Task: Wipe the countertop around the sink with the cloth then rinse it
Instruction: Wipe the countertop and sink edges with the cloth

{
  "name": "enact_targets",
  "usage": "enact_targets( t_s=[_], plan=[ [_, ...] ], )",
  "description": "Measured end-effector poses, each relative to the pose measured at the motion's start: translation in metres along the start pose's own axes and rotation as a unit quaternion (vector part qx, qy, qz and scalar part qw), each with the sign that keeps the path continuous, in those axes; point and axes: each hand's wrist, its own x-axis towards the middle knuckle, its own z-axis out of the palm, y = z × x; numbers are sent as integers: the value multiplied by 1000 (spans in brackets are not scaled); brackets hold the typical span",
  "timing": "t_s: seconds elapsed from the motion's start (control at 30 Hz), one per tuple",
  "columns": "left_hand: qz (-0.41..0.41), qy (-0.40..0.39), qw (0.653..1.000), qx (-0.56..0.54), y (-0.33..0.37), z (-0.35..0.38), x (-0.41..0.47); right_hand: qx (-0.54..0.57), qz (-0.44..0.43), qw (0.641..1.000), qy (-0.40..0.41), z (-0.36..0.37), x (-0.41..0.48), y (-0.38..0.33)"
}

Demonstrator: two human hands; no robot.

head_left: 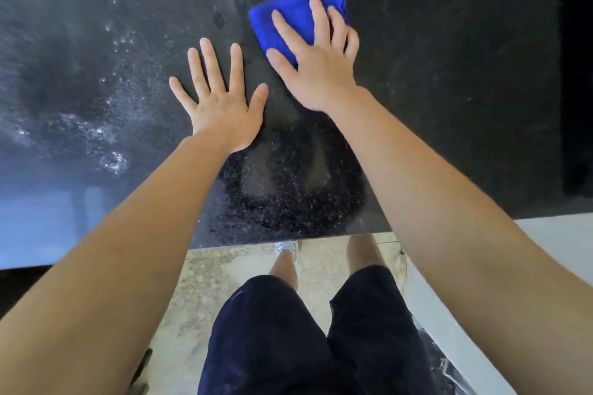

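Observation:
A bright blue cloth [290, 18] lies folded on the dark speckled countertop [433, 74], a little right of centre. My right hand [316, 58] lies flat on top of it with fingers spread and straight, pressing it onto the stone. My left hand [219, 99] rests palm down on the bare countertop just left of the cloth, fingers splayed. The sink is not in view.
The countertop's front edge [288, 237] runs across below my forearms. Pale streaks and droplets mark the counter on the left [109, 135]. Beyond the edge are a stone tile floor [205, 292], my legs in dark shorts, and a white surface [558, 228] at the right.

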Motion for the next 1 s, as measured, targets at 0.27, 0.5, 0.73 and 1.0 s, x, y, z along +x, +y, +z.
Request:
enact_targets(
  t_s=[0.27, 0.5, 0.73, 1.0],
  plan=[
    [3, 8, 1000, 5, -2, 2, 2, -9, 0, 999, 32, -9, 64, -9],
    [0, 3, 1000, -3, -1, 0, 0, -15, 2, 997, 73, 17, -23, 15],
    [2, -17, 1000, -9, 1, -5, -1, -29, 23, 998, 45, 28, -109, 38],
    [1, -21, 1000, -4, 0, -4, 0, 6, 44, 999, 7, -14, 28, 14]
  ],
)
